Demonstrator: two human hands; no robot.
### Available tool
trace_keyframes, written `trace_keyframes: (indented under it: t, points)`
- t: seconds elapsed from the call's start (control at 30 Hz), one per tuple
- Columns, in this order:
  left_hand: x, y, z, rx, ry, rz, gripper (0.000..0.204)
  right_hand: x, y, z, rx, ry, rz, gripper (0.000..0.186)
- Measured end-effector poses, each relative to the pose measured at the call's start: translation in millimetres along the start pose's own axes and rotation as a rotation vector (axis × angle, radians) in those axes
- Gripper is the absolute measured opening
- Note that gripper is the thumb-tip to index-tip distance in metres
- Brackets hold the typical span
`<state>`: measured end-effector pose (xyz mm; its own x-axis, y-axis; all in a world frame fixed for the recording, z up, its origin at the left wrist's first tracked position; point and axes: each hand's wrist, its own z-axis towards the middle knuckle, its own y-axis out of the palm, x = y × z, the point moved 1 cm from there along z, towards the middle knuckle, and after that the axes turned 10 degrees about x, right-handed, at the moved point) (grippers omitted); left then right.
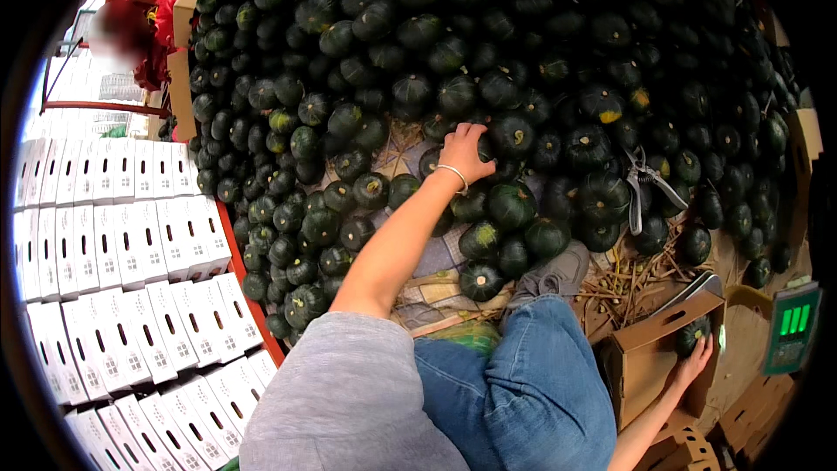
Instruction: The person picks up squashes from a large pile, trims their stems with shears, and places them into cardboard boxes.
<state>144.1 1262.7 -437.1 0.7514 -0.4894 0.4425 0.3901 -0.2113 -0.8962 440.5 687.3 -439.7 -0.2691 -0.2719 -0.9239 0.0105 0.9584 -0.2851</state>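
My left hand [466, 155] reaches forward into a large heap of dark green kabocha squashes [512, 205]. Its fingers curl over one squash [485, 146] in the heap, which the hand partly hides. Far to the right, my right hand [695, 360] grips another kabocha squash [693, 336] at the open brown cardboard box [629, 377]. Only the upper side of that squash shows beside my fingers. A pair of pruning shears [646, 181] with grey handles lies on the squashes, right of centre.
White cartons with hand slots [131, 244] stand in stacked rows on the left. Cut stems [617, 283] litter the floor beside my shoe [558, 275]. A scale display with green lights [792, 323] stands at the right, above more brown cardboard [757, 414]. Red net sacks [161, 0] are at the far left.
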Motion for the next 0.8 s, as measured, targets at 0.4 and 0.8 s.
trace_keyframes:
  t: [0.4, 0.8]
  points:
    - [-86, -70, -134, -0.403, -0.615, -0.887, 0.023, -113, 11, -25, -0.096, -0.603, -0.614, 0.031]
    - [-140, -110, 125, 0.574, -0.577, -0.199, 0.09, -139, -32, -20, -0.158, -0.599, -0.859, 0.027]
